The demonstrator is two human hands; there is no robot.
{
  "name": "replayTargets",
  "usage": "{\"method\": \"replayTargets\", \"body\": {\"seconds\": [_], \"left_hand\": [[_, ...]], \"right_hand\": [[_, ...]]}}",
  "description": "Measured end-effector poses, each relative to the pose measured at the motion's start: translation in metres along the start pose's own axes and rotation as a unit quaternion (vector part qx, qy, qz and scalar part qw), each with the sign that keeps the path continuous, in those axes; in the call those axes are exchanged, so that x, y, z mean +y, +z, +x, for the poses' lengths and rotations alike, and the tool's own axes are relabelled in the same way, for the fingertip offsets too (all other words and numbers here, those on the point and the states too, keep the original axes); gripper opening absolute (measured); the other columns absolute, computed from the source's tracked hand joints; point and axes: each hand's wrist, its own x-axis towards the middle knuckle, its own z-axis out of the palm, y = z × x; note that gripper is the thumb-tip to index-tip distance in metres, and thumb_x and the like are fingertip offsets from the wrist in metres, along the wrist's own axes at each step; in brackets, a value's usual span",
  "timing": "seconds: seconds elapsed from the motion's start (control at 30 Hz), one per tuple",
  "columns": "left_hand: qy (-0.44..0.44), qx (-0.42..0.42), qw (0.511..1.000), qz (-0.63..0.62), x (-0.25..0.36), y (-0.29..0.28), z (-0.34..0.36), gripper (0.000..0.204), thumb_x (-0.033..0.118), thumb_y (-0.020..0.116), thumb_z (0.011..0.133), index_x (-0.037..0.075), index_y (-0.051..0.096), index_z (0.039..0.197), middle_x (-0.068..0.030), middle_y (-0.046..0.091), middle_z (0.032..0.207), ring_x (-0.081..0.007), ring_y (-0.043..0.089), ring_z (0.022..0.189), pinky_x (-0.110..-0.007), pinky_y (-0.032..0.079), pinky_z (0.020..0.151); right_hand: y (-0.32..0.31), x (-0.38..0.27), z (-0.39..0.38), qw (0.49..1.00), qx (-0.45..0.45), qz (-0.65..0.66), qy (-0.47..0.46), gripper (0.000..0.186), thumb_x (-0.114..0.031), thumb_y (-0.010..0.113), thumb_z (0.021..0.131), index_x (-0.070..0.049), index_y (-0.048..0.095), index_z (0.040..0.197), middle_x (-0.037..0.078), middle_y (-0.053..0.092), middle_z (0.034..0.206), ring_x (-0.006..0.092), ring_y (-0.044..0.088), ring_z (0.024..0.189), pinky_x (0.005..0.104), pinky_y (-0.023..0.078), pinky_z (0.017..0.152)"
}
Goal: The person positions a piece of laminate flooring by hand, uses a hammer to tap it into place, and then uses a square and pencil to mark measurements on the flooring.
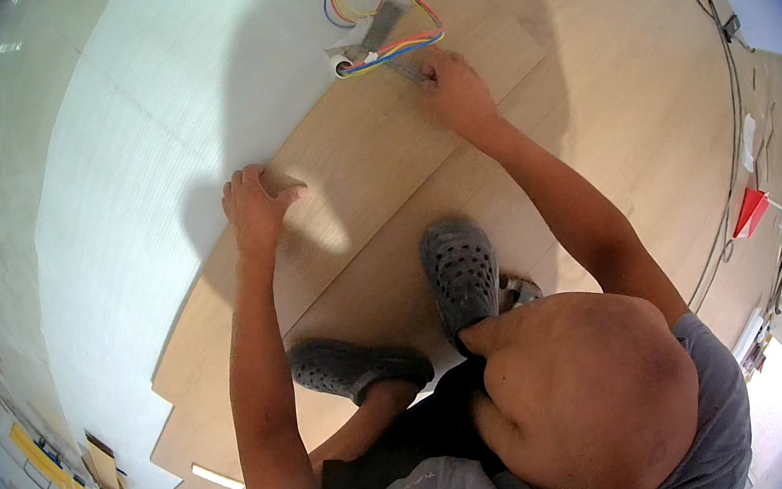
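Note:
My left hand (256, 207) rests at the edge of a light wood floor plank (364, 132), its thumb spread out over the board and the fingers by the white underlay (147, 170). Farther right and ahead, my right hand (461, 92) is closed on the end of a flat grey angled tool (406, 70) that looks like a carpenter's square. The tool lies along the plank beside a white pipe end (341, 66). Out of the pipe come looped red, blue and yellow wires (421, 39), partly covering the tool.
Both my feet, in dark clogs (461, 269), are on the laid planks. A small white strip (217, 476) lies near the stepped plank ends at lower left. Black cables (729, 83) run along the right. A red dustpan (750, 212) and a yellow tool (44, 460) stand farther off.

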Motion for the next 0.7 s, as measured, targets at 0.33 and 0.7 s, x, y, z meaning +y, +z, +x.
{"method": "replayTargets", "body": {"seconds": [0.33, 0.7], "left_hand": [[-0.014, -0.131, 0.99, -0.044, -0.004, -0.018, 0.021, 0.065, 0.035, 0.097, 0.063, 0.0, 0.063, 0.106, -0.0204, 0.068, 0.107, -0.0388, 0.063, 0.103, -0.047, 0.049, 0.089], [-0.009, -0.177, 0.984, -0.014, 0.001, -0.029, -0.001, 0.058, 0.033, 0.095, 0.065, 0.0, 0.061, 0.098, -0.0208, 0.07, 0.099, -0.0411, 0.065, 0.098, -0.05, 0.05, 0.085]], "right_hand": [[-0.063, 0.043, -0.099, 0.999, -0.006, -0.046, -0.004, 0.018, -0.012, 0.065, 0.094, -0.003, 0.064, 0.11, 0.019, 0.065, 0.105, 0.0412, 0.064, 0.104, 0.0518, 0.052, 0.088], [-0.071, 0.033, -0.089, 0.931, -0.267, 0.028, -0.246, 0.02, -0.014, 0.07, 0.092, -0.006, 0.066, 0.11, 0.015, 0.066, 0.098, 0.0364, 0.065, 0.098, 0.0481, 0.053, 0.083]]}}
